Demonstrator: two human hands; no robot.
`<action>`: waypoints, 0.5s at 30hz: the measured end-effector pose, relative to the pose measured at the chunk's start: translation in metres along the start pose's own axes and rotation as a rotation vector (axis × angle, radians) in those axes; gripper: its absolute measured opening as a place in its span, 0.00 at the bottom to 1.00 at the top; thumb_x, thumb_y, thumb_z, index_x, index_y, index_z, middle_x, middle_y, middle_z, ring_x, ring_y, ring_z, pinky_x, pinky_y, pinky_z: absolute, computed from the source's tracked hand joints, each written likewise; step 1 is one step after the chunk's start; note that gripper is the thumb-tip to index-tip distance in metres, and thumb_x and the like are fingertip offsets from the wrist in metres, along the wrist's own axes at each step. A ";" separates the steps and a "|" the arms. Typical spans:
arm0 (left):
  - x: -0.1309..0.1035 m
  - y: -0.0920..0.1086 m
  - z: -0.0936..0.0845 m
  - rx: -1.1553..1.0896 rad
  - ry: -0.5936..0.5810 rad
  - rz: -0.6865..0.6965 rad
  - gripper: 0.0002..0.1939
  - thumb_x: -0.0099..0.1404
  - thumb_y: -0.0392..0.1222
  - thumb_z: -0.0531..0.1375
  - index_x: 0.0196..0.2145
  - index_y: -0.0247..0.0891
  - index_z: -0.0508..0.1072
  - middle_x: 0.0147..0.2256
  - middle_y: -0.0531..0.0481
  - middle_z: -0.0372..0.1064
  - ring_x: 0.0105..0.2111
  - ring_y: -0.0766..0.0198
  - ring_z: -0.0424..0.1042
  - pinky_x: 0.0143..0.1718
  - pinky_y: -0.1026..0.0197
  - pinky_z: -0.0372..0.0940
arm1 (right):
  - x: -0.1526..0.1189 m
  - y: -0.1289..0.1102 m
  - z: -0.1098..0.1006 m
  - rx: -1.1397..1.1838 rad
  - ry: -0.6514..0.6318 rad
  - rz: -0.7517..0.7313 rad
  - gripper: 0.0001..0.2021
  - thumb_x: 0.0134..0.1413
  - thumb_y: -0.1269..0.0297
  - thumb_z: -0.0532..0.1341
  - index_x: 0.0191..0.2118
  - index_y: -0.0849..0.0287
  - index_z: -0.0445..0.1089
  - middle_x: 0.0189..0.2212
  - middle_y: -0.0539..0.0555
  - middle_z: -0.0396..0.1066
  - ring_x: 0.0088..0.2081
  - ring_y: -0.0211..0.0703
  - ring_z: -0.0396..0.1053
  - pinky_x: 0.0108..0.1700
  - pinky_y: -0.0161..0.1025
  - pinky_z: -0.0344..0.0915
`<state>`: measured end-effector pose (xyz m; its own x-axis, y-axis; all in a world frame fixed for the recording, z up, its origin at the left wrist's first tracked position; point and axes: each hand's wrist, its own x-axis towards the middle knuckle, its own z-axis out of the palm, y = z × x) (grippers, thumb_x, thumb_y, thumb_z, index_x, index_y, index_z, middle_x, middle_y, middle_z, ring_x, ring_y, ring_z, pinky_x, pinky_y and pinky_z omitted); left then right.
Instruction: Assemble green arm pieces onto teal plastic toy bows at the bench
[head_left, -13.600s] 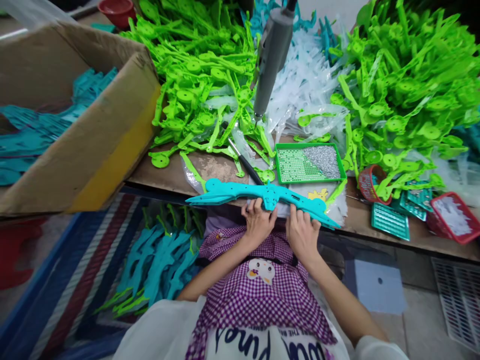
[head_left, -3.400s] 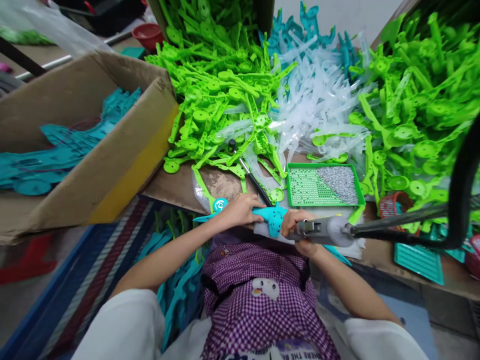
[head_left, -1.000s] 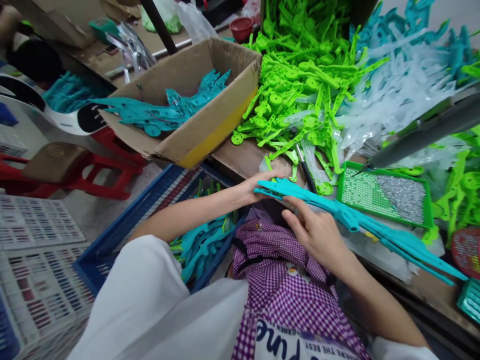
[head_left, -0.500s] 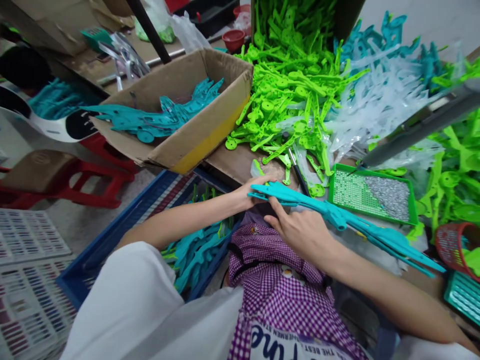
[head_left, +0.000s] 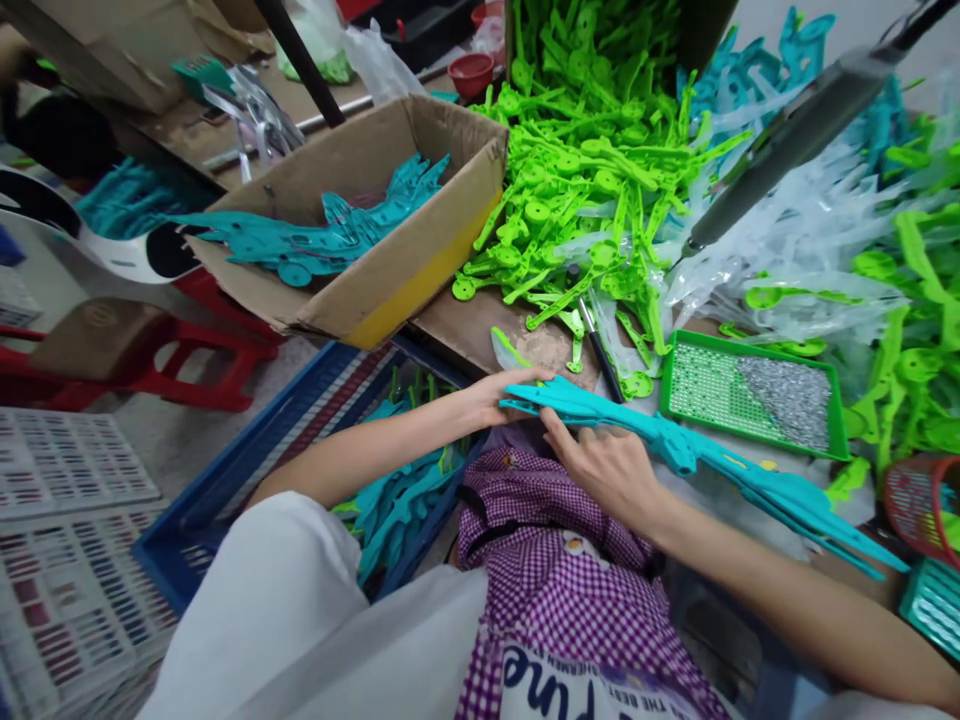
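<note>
A long teal plastic toy part [head_left: 682,445], made of two halves laid together, stretches across my lap and the table's front edge, its far end pointing right. At its left end my left hand [head_left: 510,396] grips it, the fingers partly hidden behind the plastic. My right hand [head_left: 607,468] is closed around its lower side, index finger and thumb near the left end. Beyond the part stands a green tray [head_left: 675,400] with small silver screws [head_left: 787,395] heaped in its right half. A dark grey electric screwdriver [head_left: 795,150] hangs above, touching neither hand.
A cardboard box [head_left: 420,270] with teal parts stands left of a large heap of bright green parts [head_left: 592,200]. Clear plastic pieces [head_left: 810,220] lie behind the tray. A blue crate [head_left: 187,520] with teal parts sits low left. A red basket [head_left: 911,505] is at right.
The hanging screwdriver has swung up and away from the screw tray. Both hands stay on the teal part, which has shifted slightly down in view.
</note>
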<state>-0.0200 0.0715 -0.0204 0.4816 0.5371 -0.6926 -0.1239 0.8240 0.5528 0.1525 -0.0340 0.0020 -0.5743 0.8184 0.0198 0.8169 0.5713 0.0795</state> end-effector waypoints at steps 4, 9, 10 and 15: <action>0.004 -0.001 -0.002 -0.111 -0.019 -0.038 0.04 0.60 0.32 0.60 0.31 0.29 0.74 0.26 0.47 0.75 0.22 0.68 0.72 0.27 0.67 0.69 | -0.010 0.018 0.003 0.202 0.265 -0.200 0.24 0.62 0.70 0.53 0.63 0.59 0.57 0.22 0.49 0.69 0.23 0.36 0.65 0.28 0.35 0.58; 0.002 -0.001 -0.002 -0.118 0.043 -0.035 0.06 0.58 0.34 0.62 0.34 0.27 0.75 0.32 0.42 0.77 0.27 0.64 0.75 0.33 0.63 0.71 | -0.017 0.029 0.012 0.269 0.489 0.071 0.24 0.60 0.65 0.58 0.61 0.59 0.60 0.42 0.59 0.74 0.43 0.45 0.71 0.46 0.42 0.64; 0.002 -0.001 -0.002 -0.117 0.041 -0.039 0.07 0.58 0.34 0.63 0.35 0.27 0.75 0.32 0.42 0.77 0.27 0.64 0.75 0.34 0.63 0.71 | -0.016 0.029 0.017 0.247 0.435 0.075 0.24 0.60 0.64 0.58 0.61 0.59 0.60 0.49 0.61 0.72 0.49 0.48 0.69 0.50 0.45 0.63; 0.004 -0.002 -0.005 -0.030 0.173 -0.020 0.11 0.52 0.33 0.67 0.35 0.27 0.76 0.28 0.43 0.76 0.23 0.64 0.73 0.27 0.63 0.70 | -0.016 0.027 0.044 0.289 0.332 -0.017 0.22 0.61 0.68 0.56 0.60 0.58 0.62 0.57 0.60 0.66 0.58 0.49 0.62 0.56 0.46 0.62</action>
<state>-0.0219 0.0724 -0.0264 0.3284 0.5411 -0.7742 -0.1430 0.8387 0.5255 0.1863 -0.0293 -0.0398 -0.5350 0.7716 0.3441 0.7618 0.6167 -0.1986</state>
